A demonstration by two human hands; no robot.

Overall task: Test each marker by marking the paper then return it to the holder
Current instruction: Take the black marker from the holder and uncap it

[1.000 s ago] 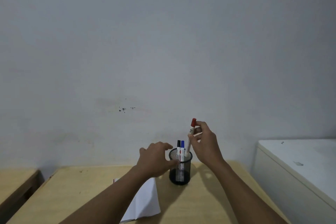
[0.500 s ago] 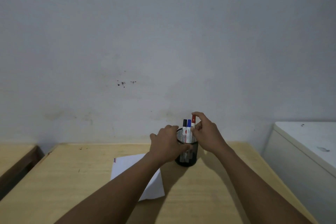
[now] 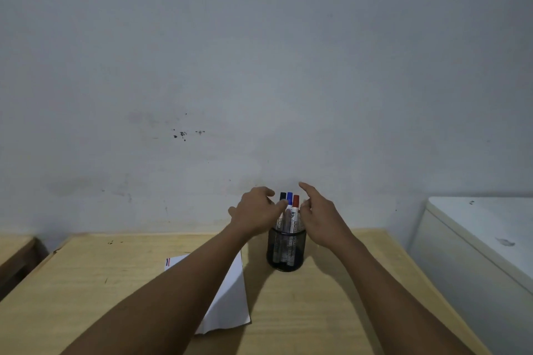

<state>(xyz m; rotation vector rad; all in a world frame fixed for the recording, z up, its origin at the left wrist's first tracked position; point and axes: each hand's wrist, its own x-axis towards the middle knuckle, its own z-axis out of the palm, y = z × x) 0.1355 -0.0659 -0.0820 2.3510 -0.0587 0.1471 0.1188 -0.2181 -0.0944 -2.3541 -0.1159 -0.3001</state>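
Both forearms bare to frame edge, no sleeves. Left hand [image 3: 255, 212] & right hand [image 3: 323, 217] bare: no gloves, rings, watch or bands visible.

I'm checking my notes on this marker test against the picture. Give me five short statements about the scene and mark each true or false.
1. Three markers stand in the holder. True: the black marker, blue marker and red marker.
2. The right hand grips the red marker. False: its fingers are spread open beside it, holding nothing.
3. The paper lies left of the holder, partly under the left forearm. True.
4. The holder is solid white plastic. False: it is dark mesh, and the markers show through it.
5. The left hand rests flat on the paper. False: it is raised at the marker caps.
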